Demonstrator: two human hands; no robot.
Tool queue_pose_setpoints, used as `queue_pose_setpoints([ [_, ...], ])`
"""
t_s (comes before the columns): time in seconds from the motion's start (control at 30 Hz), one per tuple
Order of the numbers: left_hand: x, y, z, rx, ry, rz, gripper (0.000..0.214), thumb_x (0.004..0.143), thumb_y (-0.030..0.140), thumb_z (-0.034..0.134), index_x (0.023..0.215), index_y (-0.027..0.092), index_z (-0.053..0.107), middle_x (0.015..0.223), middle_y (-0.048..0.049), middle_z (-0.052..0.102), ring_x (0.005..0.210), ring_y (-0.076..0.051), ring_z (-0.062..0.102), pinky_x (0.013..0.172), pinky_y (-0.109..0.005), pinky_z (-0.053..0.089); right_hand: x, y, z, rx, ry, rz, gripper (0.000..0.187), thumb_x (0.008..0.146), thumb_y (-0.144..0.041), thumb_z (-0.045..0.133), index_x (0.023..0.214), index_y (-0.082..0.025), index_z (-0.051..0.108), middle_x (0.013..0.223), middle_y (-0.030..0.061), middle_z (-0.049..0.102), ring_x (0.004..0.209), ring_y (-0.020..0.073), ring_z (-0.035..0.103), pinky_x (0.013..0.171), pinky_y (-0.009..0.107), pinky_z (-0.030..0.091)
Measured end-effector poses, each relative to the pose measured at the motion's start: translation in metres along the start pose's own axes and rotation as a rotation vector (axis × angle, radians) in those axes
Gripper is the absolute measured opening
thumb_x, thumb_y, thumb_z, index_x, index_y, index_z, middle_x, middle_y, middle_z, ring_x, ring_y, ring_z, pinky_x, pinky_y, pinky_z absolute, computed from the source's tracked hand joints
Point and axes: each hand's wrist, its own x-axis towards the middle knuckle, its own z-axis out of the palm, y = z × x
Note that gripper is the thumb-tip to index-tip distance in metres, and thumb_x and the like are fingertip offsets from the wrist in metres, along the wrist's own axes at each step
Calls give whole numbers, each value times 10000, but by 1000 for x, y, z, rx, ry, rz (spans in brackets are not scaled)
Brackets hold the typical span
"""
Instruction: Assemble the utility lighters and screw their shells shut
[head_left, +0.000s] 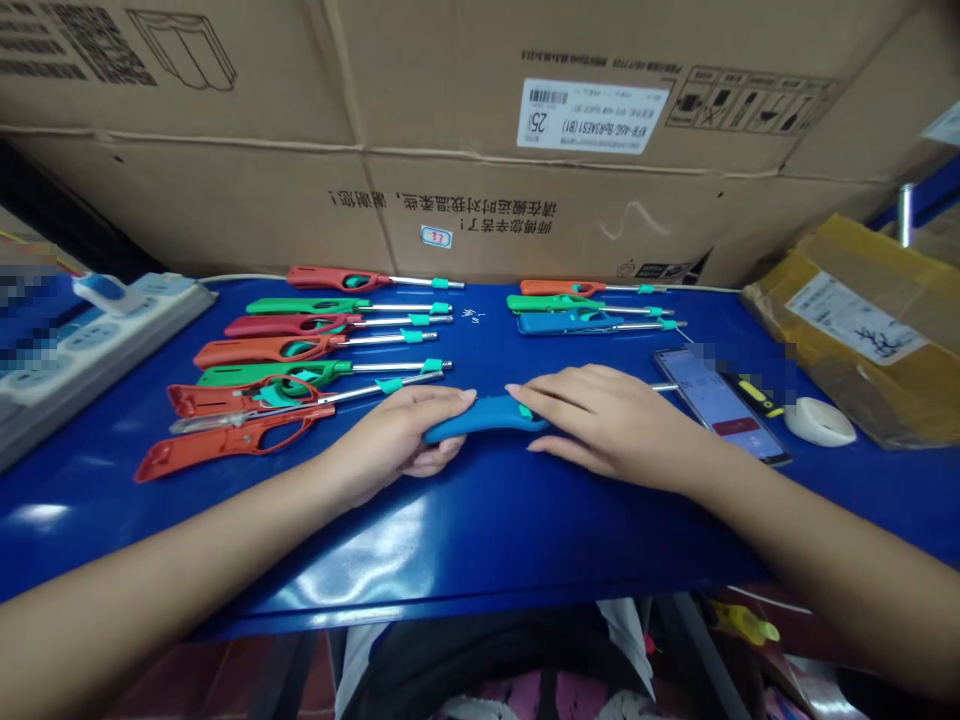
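Between my two hands is a blue long-neck lighter (487, 415), level just above the blue table. My left hand (409, 430) is closed around the end of its handle, thumb on top. My right hand (607, 420) grips the trigger end; a bit of green shows under its fingers, and the metal tube sticks out past the hand to the right. To the left, an orange lighter lies with its shell apart: one half (232, 445) is separate, and a clear inner tank (202, 422) lies beside the other half (199, 398).
Several red, green and orange lighters (270, 350) lie in a column on the left. On the right are orange, green and blue lighters (566, 323), a phone (712, 400), a white oval object (821, 421) and a taped box (870, 320). A power strip (97, 345) stands left; cardboard (450, 100) rises behind.
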Motion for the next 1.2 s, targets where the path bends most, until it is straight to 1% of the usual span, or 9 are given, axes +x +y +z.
queue_pose_setpoints([
  [0.1,-1,0,0,36,53,128,374,981,476,509,915,140,660,598,13,558,432,-86,446,390,-189,367,8,-6,-5,-22,3,28,412,1058,-305,431,1347,-66,603,1184,180,728,997,307,702,819,455,577],
  [0.2,-1,-3,-5,313,128,378,395,974,450,573,1192,142,688,785,-30,676,583,-118,615,575,-240,556,14,-7,-10,118,-57,169,379,1056,-288,433,1331,-111,625,1185,153,725,1059,284,694,883,441,584],
  [0.33,-1,-7,-12,642,157,625,290,953,331,648,1180,165,717,1038,-74,749,610,-102,668,672,-254,594,14,-5,-4,307,-56,227,361,1055,-326,453,1338,-169,614,1213,119,717,1099,245,684,926,409,575],
  [0.5,0,-11,-11,768,124,755,234,942,261,677,1142,157,741,1042,-85,783,817,-167,741,846,-290,596,6,-8,15,393,47,163,336,1056,-308,450,1276,-134,633,1165,115,739,1064,236,695,898,391,574],
  [0.67,3,-14,-8,761,107,753,249,941,257,672,1153,151,749,979,-87,792,771,-162,739,756,-255,595,0,-11,16,385,80,154,305,1058,-290,439,1197,-128,657,1109,102,765,1014,234,715,857,380,576],
  [0.83,6,-11,-9,575,154,587,257,952,295,649,1128,134,742,657,-9,707,525,-117,651,570,-219,564,-2,-3,16,306,58,279,385,1035,-357,509,1368,-173,567,1318,107,703,1176,250,679,969,401,543],
  [0.93,6,-8,-11,427,215,508,240,952,308,650,1092,135,741,591,21,652,473,-101,612,506,-199,536,-3,3,17,294,36,374,274,1008,-366,557,1196,-193,655,1136,80,767,989,241,731,811,353,546],
  [1.03,5,-7,-13,374,187,487,231,928,305,685,1072,134,745,623,10,666,488,-104,619,494,-201,537,-3,6,14,364,-40,421,192,996,-363,577,1022,-208,688,880,19,761,739,183,697,636,286,461],
  [1.2,4,-8,-13,369,224,459,248,933,335,679,1056,131,747,548,22,632,441,-101,586,473,-203,500,0,4,7,223,-78,386,285,1012,-432,542,1107,-205,686,916,46,765,816,225,699,717,329,459],
])
